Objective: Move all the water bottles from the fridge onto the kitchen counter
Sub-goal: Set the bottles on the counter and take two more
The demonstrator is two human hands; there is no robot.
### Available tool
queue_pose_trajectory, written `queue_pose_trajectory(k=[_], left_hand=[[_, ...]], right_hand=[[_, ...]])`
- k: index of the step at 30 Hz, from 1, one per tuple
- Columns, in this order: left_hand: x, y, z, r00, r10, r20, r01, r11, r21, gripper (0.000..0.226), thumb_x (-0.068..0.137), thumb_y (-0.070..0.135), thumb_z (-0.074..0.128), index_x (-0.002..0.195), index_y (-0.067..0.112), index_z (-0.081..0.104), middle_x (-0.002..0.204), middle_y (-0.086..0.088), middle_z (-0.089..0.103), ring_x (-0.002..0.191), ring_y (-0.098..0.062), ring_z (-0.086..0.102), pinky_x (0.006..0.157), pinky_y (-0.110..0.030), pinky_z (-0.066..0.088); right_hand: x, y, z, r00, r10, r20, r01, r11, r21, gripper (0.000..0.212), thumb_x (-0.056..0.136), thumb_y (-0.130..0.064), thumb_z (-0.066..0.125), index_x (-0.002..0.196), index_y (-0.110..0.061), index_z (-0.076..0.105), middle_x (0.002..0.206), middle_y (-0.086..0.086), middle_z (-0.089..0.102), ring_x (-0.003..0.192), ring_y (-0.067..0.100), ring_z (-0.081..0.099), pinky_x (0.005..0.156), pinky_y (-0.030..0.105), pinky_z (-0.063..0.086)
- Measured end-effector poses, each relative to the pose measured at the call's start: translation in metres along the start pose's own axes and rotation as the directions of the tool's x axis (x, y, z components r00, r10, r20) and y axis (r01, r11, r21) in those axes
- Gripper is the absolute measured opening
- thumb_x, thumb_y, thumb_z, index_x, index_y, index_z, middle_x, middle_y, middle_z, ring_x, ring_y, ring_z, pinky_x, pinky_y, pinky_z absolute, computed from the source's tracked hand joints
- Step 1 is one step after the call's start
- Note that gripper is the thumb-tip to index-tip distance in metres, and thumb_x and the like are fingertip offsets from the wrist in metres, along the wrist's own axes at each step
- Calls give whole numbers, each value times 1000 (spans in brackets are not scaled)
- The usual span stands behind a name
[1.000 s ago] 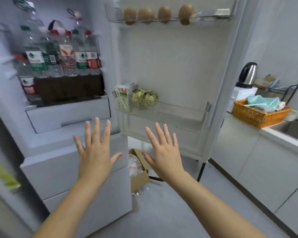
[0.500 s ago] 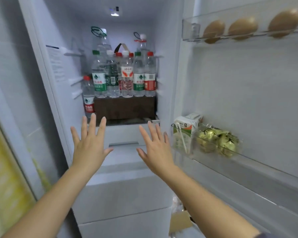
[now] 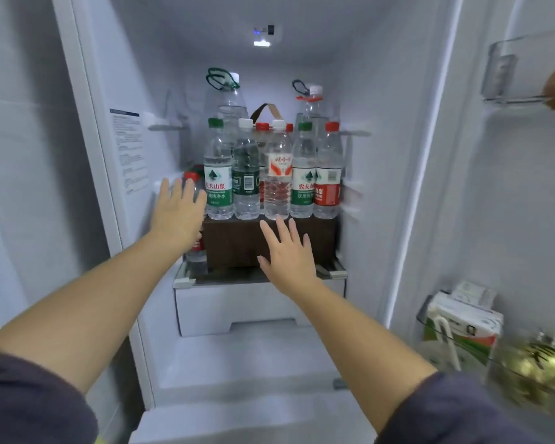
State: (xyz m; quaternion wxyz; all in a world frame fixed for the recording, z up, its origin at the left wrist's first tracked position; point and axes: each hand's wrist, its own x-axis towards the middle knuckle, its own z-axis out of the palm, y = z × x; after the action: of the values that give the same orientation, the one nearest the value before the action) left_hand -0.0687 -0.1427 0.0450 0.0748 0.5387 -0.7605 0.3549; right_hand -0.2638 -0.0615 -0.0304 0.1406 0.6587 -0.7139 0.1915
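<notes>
Several water bottles stand in a row on a dark brown box (image 3: 237, 241) inside the open fridge: a green-label bottle (image 3: 218, 181) at the left, a white-capped bottle with a red pattern (image 3: 278, 181) in the middle, a red-label bottle (image 3: 329, 181) at the right. Two taller bottles (image 3: 226, 97) stand behind. A red-capped bottle (image 3: 194, 251) stands lower, left of the box, partly hidden by my left hand (image 3: 177, 213). That hand is spread flat in front of it, holding nothing. My right hand (image 3: 287, 251) is spread in front of the box, below the row.
The fridge door stands open at the right, with a drink carton (image 3: 462, 328) and gold-wrapped items (image 3: 532, 370) in its lower shelf and a clear upper shelf (image 3: 513, 72). A white drawer (image 3: 253, 306) sits under the bottle shelf. The fridge's side wall rises at the left.
The view has moved closer into the fridge. Both hands have reached forward and up, the left one now in front of the low bottle, the right one in front of the brown box.
</notes>
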Motion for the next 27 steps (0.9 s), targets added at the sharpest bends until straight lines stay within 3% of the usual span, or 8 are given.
queue_pose_trajectory(k=[8,17,23,27], left_hand=[[67,-16,26,1000,-1,15,0,998,64,80,83,40,69,144,9,30,151,-16,32,138,-32,32,118,-50,12],[102,-15,31,999,-27,33,27,999,18,79,80,43,69,141,8,33,146,-12,41,127,-24,48,115,-50,14],[111,-16,33,991,17,133,-14,1000,-19,67,84,43,65,139,15,38,140,-8,47,128,-23,47,116,-55,7],[115,-17,34,985,28,169,-18,998,-66,70,84,39,66,141,14,34,140,-7,45,130,-22,45,116,-51,12]], right_hand=[[59,4,20,993,-95,69,98,994,-38,70,101,-36,46,157,-24,6,165,0,7,152,23,1,120,54,13],[71,8,27,994,-81,79,84,996,-36,68,102,-36,45,157,-17,9,164,1,16,151,19,11,120,48,18],[71,13,28,989,-97,113,102,994,-40,68,102,-35,45,157,-17,10,164,0,17,151,19,13,119,47,20],[72,12,28,989,-77,123,79,997,-10,66,102,-34,44,157,-17,11,164,0,16,151,18,12,120,47,18]])
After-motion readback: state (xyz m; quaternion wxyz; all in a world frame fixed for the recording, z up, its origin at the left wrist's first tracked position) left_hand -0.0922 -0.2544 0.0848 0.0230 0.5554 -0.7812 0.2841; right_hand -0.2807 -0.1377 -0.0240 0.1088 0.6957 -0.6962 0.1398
